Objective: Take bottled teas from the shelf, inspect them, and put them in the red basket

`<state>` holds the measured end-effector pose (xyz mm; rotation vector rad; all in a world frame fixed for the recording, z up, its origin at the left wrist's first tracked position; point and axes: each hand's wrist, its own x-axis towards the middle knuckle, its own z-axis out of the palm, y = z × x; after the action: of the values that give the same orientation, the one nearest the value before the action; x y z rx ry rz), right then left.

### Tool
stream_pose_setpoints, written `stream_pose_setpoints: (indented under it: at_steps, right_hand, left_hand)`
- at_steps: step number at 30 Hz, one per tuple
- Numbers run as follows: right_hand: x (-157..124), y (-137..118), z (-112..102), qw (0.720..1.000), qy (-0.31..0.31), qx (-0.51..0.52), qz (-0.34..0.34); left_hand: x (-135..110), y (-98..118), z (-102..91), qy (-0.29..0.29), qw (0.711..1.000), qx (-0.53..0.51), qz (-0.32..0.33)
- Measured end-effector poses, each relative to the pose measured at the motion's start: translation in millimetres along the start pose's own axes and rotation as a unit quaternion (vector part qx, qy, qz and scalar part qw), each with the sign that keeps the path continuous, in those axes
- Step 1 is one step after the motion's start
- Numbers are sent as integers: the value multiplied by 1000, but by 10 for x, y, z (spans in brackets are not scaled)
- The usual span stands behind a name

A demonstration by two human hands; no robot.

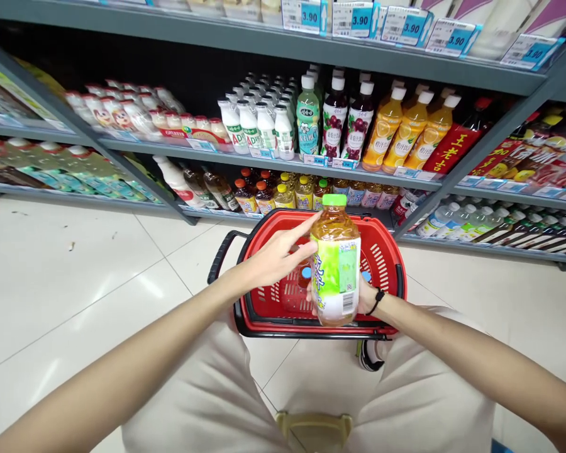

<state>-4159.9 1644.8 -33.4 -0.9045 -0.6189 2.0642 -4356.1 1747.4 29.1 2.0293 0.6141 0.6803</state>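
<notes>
A bottle of amber drink (334, 264) with a lime-green cap and a green and white label is held upright above the red shopping basket (273, 229). My right hand (366, 294), with a dark band at its wrist, grips the bottle from behind; its fingers are largely hidden. Beside the bottle's upper left, my left hand (280, 255) has its fingers stretched out and apart, the fingertips at the bottle's neck and label. Inside the basket, bottles with blue caps (306, 272) show partly behind my hands and the bottle.
Shelves ahead carry orange drinks (384, 129), grape drinks (334, 119) and white milk bottles (266, 129). Small bottles with coloured caps (283, 196) line the bottom shelf. A black basket handle (224, 255) sticks out left. A stool (314, 428) is between my legs on the tiled floor.
</notes>
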Motion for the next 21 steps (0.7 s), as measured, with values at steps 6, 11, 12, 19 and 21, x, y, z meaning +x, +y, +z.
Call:
stream_pose_setpoints:
  at_steps: [6,11,12,19,21]
  right_hand:
    - [57,-67,74,994,84,59,-36]
    - [-18,-182,153,997,72,22,-6]
    - [-38,-199,160,997,72,10,-12]
    - [-38,-155,137,987,67,-122,-74]
    - [-27,-114,129,979,75,-161,-96]
  left_hand:
    - [81,-87,13,40,990,-130,-42]
    - [150,-156,44,81,977,-182,-77]
    - [162,-173,55,91,972,-199,-88]
    - [215,-115,133,175,899,-362,-175]
    - [215,-48,132,193,876,-401,-187]
